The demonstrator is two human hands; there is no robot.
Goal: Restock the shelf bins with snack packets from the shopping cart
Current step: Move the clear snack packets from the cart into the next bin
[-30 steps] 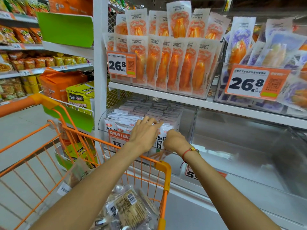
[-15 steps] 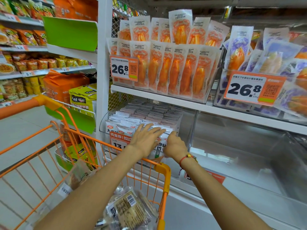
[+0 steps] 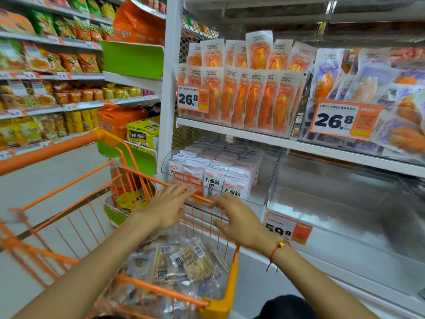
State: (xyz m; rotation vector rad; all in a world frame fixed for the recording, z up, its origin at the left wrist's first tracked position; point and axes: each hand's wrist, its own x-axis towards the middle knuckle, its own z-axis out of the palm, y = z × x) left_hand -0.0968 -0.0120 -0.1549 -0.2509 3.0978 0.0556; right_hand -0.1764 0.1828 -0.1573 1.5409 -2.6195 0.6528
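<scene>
An orange shopping cart (image 3: 147,176) stands against the shelf and holds a heap of clear snack packets (image 3: 188,261). Just behind it, a clear shelf bin (image 3: 264,180) is packed with white snack packets (image 3: 213,178). My left hand (image 3: 165,207) hovers over the cart's far rim with fingers spread and holds nothing. Beside it, my right hand (image 3: 239,221), a red cord on its wrist, is also spread and empty above the cart. Both hands are apart from the bin.
To the right sits a clear bin (image 3: 333,192) with nothing in it, above a 59.8 price tag (image 3: 287,229). The shelf above carries orange packets (image 3: 248,97) and purple packets (image 3: 368,88) with 26.8 tags. Snack shelves (image 3: 46,88) line the aisle at left.
Both hands have drawn back from the white packets in the bin and now hang spread above the cart. The view has tilted down and back, showing more of the cart.
</scene>
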